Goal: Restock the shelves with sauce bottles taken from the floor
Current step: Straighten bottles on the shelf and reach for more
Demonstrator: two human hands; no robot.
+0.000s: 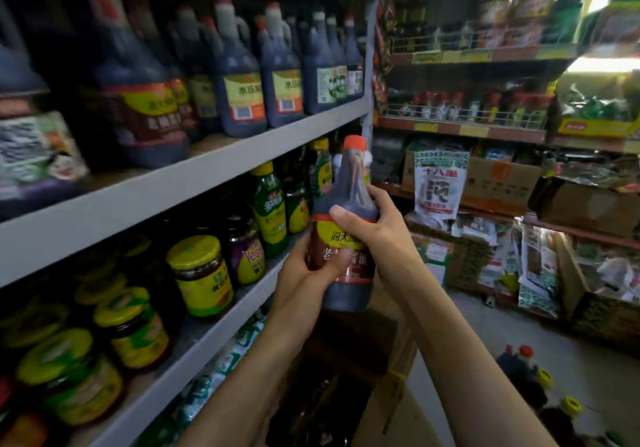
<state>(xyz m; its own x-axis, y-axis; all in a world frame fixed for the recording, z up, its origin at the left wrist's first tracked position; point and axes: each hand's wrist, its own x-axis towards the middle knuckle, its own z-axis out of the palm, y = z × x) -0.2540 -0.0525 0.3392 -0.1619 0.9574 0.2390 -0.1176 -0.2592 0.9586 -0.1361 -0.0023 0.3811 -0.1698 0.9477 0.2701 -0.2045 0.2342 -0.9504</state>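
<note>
- Cardboard box (398,408): nearest item, open-topped, on the floor under both forearms. Its contents are dark and unclear.
- Jars (201,273): yellow lids, in rows on the lower shelf board (194,353) at the left. A narrow bare strip runs between them and the board's front edge.
- Left hand (304,273): fingers curled round the lower half of the sauce bottle (346,296), with the thumb lying across the label.
- Right hand (377,235): fingers wrapped round the bottle's shoulder, thumb on the front above the label.
- Sauce bottle: dark, red cap, upright, held in the air by both hands. It is just outside the front edge of the lower shelf board, near the board's right end, with the cap just below the upper shelf board (207,169).
- Slim bottles (270,211): green labels, yellow caps, standing on the lower board just left of the held bottle.
- Jugs (242,83): large, dark, with handles, crowded along the upper board. Some bare board shows in front of them.
- Loose bottles (526,370): red and yellow caps, on the floor (485,325) at the lower right. Open floor lies between them and the box.
- Far shelves (467,128): across the aisle, with wire rails, bagged goods and cartons.
</note>
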